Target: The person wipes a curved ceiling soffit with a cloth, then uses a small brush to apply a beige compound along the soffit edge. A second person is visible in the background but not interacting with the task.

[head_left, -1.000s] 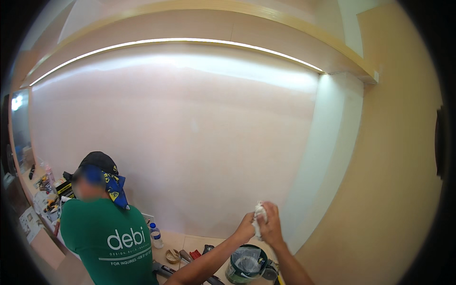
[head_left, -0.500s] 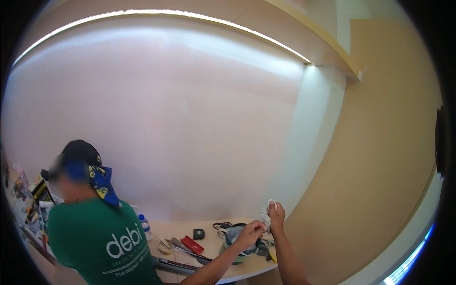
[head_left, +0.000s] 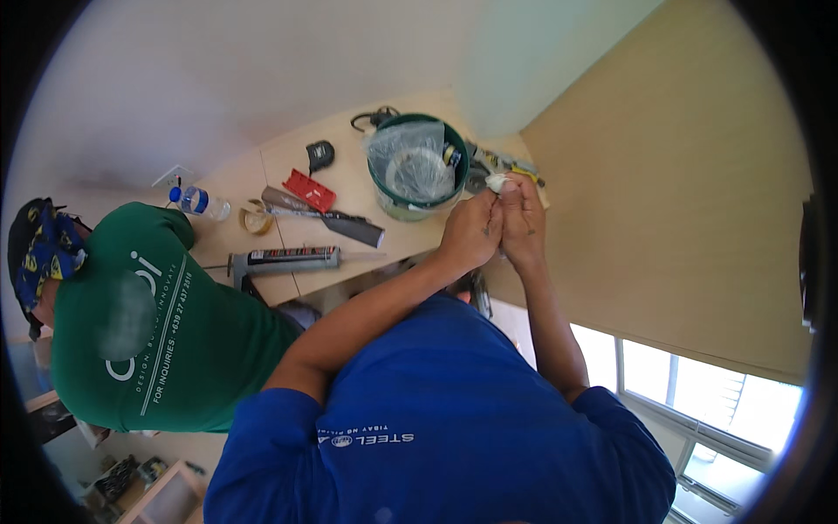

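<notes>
My left hand (head_left: 473,231) and my right hand (head_left: 523,223) are pressed together in front of my chest, fingers closed. A small crumpled white cloth (head_left: 497,182) pokes out at the top between them; the rest is hidden in the hands. Just beyond and to the left stands a green bucket (head_left: 377,166), with a clear plastic bag (head_left: 419,162) inside it. Several tools, some with yellow parts (head_left: 524,168), lie right of the bucket, partly covered by my right hand.
On the wooden counter (head_left: 301,223) are a black tape measure (head_left: 320,155), a red plastic piece (head_left: 309,189), a dark flat-bladed tool (head_left: 353,229), a tape roll (head_left: 255,220), a caulking gun (head_left: 292,258) and a water bottle (head_left: 201,203). A co-worker in green (head_left: 166,323) stands close at left.
The view has tilted down, bringing my blue shirt and the bucket's inside into sight. My hands have come closer together around the white cloth. The co-worker appears further left and lower.
</notes>
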`<state>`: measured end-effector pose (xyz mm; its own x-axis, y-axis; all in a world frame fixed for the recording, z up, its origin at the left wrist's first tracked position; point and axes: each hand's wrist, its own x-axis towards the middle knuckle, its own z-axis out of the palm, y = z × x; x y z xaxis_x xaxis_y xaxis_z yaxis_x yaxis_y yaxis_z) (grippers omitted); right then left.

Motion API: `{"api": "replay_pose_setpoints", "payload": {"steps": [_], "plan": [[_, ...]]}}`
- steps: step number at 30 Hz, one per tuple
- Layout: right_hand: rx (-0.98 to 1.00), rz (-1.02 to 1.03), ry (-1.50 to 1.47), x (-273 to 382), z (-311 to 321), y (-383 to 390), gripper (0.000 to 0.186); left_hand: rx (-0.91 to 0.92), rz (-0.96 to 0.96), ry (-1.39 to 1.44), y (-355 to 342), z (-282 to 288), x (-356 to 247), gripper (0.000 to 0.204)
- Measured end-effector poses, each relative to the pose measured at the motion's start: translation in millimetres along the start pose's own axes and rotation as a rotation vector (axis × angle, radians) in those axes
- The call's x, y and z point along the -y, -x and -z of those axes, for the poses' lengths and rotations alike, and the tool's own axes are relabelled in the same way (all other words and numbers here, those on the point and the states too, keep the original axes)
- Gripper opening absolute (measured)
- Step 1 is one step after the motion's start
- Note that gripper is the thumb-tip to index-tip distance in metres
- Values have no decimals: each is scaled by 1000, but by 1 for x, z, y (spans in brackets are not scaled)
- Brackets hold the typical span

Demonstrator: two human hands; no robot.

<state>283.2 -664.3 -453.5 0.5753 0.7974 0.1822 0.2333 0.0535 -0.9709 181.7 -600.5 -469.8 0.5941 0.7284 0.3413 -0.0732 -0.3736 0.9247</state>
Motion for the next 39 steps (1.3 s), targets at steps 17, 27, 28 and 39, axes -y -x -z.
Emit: {"api": "replay_pose_setpoints", "payload": {"steps": [17,27,28,39], "plan": [[505,-481,-254,-30,65,10,25,446,-3,-267,-2,28,-11,36],[1001,-114,-213,5,-3,-9,19,10,212,-504,67,120,-5,38],[1006,-86,-178,3,-19,-6,18,-127,241,-490,83,138,12,35],[615,-97,-22,-21,-215,-8,33,-199,579,-911,113,212,96,24]]}}
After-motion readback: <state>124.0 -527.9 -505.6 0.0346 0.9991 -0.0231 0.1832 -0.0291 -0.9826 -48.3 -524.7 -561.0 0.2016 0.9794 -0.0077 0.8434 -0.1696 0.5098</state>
